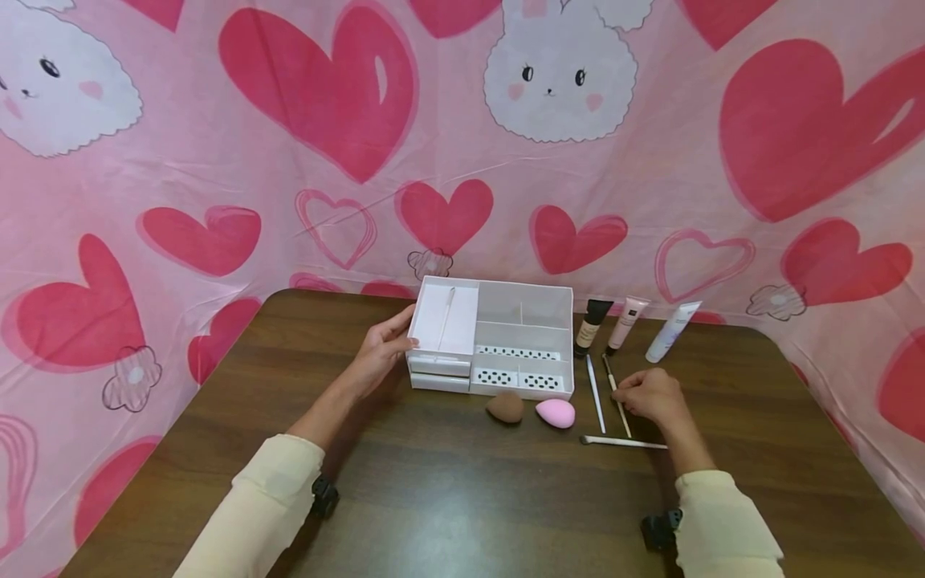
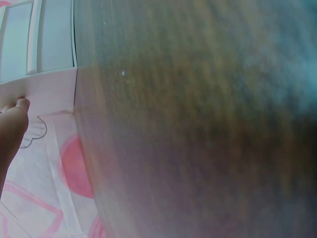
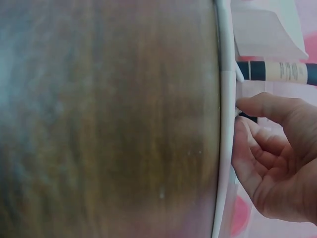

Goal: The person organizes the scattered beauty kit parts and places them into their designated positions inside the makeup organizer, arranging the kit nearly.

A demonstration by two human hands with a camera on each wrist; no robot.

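A white desk organizer (image 1: 523, 337) stands at the back of the table, with compartments on its right and two small drawers at lower left. My left hand (image 1: 383, 349) rests against its left side; in the left wrist view the thumb (image 2: 22, 103) touches the side wall. To the right, my right hand (image 1: 650, 393) pinches a thin makeup brush (image 1: 620, 413) with a dark tip between thumb and fingertips. On its left lies a white brush (image 1: 596, 393); another white brush (image 1: 621, 441) lies crosswise in front.
Brown (image 1: 506, 407) and pink (image 1: 556, 413) makeup sponges lie before the organizer. A black-capped tube (image 1: 588, 329), a pink tube (image 1: 626, 325) and a white tube (image 1: 672, 333) lie at the back right. A slim stick (image 1: 446, 317) lies on the organizer's top left. A patterned cloth hangs behind.
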